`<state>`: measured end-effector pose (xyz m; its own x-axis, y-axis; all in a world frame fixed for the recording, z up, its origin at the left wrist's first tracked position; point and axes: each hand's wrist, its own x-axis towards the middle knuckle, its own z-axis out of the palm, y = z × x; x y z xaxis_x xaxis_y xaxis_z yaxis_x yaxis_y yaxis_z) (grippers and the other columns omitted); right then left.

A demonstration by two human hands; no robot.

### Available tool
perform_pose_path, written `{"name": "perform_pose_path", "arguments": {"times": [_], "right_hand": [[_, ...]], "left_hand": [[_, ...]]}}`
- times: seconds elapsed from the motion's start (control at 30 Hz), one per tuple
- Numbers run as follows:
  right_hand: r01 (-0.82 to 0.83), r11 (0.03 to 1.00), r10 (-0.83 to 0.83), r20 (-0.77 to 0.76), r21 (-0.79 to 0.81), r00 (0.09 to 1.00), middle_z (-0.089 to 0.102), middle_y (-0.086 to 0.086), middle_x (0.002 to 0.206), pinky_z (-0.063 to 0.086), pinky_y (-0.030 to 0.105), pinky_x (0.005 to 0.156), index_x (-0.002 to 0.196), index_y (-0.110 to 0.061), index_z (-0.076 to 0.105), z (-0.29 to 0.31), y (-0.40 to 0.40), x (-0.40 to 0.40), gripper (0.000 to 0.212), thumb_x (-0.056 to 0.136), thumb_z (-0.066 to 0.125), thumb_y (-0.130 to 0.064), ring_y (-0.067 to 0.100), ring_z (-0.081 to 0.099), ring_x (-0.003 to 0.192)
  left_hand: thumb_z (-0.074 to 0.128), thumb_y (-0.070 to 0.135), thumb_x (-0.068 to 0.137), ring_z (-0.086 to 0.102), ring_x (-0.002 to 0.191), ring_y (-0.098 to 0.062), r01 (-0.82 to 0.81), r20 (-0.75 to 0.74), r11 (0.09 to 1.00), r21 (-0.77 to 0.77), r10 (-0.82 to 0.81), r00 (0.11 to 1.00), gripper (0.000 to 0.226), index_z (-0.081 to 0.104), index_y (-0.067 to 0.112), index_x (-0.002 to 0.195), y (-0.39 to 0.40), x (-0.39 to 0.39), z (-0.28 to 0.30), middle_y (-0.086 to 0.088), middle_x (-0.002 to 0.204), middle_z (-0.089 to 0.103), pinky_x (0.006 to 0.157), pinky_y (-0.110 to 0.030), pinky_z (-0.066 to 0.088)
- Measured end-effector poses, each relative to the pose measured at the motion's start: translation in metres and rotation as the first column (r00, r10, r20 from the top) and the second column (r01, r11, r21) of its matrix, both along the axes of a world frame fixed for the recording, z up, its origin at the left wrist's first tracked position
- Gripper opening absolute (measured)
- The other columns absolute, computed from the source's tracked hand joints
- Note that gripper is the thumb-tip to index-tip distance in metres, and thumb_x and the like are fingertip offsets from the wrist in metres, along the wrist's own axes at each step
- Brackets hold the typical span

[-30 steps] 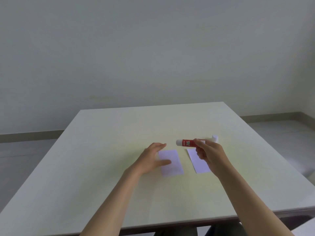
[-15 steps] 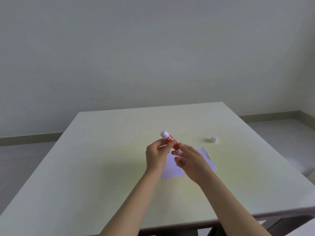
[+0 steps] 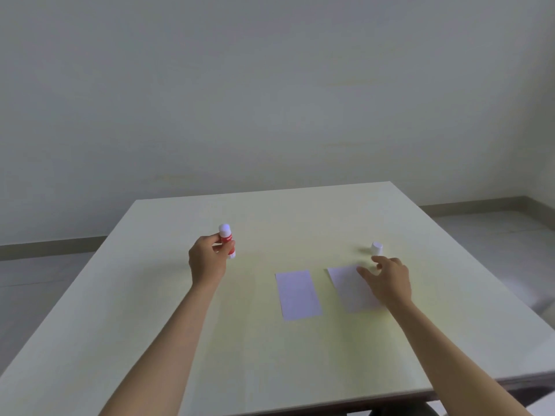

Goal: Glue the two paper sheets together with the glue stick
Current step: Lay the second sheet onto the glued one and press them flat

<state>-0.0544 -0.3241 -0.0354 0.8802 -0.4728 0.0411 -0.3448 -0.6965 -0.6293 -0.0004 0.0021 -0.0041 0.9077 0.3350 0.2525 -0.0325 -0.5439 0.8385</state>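
Two small white paper sheets lie side by side on the table: the left sheet (image 3: pixel 298 294) and the right sheet (image 3: pixel 350 288). My left hand (image 3: pixel 207 261) holds the red and white glue stick (image 3: pixel 226 244) upright, well to the left of the sheets. My right hand (image 3: pixel 387 279) is over the far right corner of the right sheet, fingers spread, fingertips just short of the small white cap (image 3: pixel 376 248) that stands on the table. Part of the right sheet is hidden under that hand.
The pale table (image 3: pixel 210 340) has its near edge at the bottom and its right edge close to my right arm. Grey floor and a baseboard lie beyond the table's sides.
The glue stick passed from my right hand to my left hand, which carried it left and away from the sheets. My right hand moved right toward the cap.
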Motion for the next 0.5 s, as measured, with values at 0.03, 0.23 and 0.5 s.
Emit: {"name": "perform_pose_path", "arguments": {"times": [0.03,0.23,0.5], "right_hand": [[-0.006,1.000,0.006,-0.006,-0.009,1.000,0.056,0.015,0.124,0.044,0.042,0.097,0.127,-0.011,0.058,-0.001,0.000,0.001,0.051,0.084,0.066,-0.037,0.033,0.046,0.120],[-0.021,0.994,0.016,-0.043,-0.105,0.999,0.054,0.010,0.125,0.042,0.038,0.092,0.123,-0.016,0.062,-0.003,0.008,0.003,0.045,0.083,0.067,-0.036,0.031,0.044,0.118],[-0.035,0.993,0.030,-0.047,-0.110,0.998,0.055,0.010,0.123,0.043,0.037,0.089,0.119,-0.021,0.065,-0.003,0.009,0.006,0.036,0.084,0.067,-0.030,0.031,0.046,0.115]], "left_hand": [[0.062,0.021,0.082,0.055,0.072,-0.017,-0.004,-0.016,1.000,0.000,0.004,1.000,0.025,0.067,0.015,0.059,0.000,0.001,-0.003,0.009,0.067,0.064,0.064,-0.027,0.034],[0.063,0.019,0.082,0.058,0.074,-0.017,0.010,-0.061,1.000,-0.008,-0.010,0.998,0.018,0.070,0.012,0.067,-0.005,0.001,-0.014,0.011,0.066,0.064,0.061,-0.027,0.039],[0.063,0.017,0.082,0.057,0.074,-0.017,0.011,-0.070,1.000,0.004,-0.011,0.997,0.015,0.071,0.012,0.071,-0.005,0.001,-0.018,0.009,0.069,0.063,0.061,-0.026,0.038]]}}
